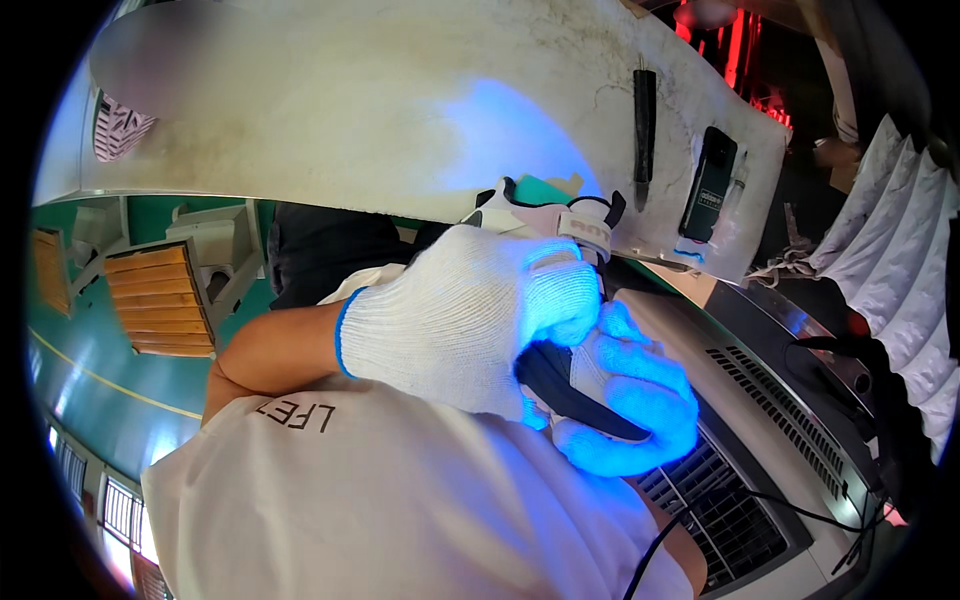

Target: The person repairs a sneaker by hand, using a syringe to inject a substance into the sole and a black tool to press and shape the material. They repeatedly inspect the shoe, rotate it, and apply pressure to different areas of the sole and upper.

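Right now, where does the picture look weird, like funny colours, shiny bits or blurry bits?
Head view: blue light tints the right hand, the left hand at its fingers and part of the tabletop; head view: glare streaks the green floor; head view: a smeared patch, upper left.

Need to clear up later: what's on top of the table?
The table holds a phone, a black tool and a slender clear item. A white piece hides part of its near edge and anything beneath.

One gloved left hand (445,310), one gloved right hand (655,400); one black-and-white shoe (585,230); one pale tabletop (350,120) with one dark phone (709,185) and one black tool (645,120) at its right; two slatted wooden panels (155,300) at left; one vented machine (675,325)
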`<state>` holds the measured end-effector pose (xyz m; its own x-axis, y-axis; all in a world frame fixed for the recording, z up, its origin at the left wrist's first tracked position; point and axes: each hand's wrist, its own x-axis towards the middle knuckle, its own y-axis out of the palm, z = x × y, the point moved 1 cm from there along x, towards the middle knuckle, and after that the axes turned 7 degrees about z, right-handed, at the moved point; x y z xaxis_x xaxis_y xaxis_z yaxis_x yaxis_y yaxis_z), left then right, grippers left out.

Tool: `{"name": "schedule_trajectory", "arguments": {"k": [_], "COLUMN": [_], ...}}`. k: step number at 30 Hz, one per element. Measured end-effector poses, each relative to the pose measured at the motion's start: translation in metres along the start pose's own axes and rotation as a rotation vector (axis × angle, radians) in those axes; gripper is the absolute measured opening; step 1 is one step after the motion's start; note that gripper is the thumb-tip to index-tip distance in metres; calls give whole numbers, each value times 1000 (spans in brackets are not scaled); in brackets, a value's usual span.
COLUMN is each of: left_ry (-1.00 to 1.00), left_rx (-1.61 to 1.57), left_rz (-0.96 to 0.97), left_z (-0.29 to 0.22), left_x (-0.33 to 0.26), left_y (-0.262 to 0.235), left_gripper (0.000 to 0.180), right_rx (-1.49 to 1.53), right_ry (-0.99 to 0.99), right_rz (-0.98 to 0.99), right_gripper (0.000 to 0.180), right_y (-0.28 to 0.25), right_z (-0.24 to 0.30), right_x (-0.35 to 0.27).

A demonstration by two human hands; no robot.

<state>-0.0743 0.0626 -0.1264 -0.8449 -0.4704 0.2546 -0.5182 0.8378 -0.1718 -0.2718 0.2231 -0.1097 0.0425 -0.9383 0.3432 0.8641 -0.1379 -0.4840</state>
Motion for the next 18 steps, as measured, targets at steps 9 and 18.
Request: {"name": "schedule_trajectory", "arguments": {"k": [9, 18], "left_ry": [-179, -351], "left_rx": [743, 1092], "left_rz": [211, 282], "left_z": [3, -24], "left_x": [40, 12], "left_y": [10, -17], "left_gripper": [51, 52], "right_rx": [-88, 81], "right_ry": [229, 119], "right_rz": [20, -4], "right_gripper": [72, 80], "right_y": [19, 15], "right_z": [-87, -97], "right_x": [8, 19]}}
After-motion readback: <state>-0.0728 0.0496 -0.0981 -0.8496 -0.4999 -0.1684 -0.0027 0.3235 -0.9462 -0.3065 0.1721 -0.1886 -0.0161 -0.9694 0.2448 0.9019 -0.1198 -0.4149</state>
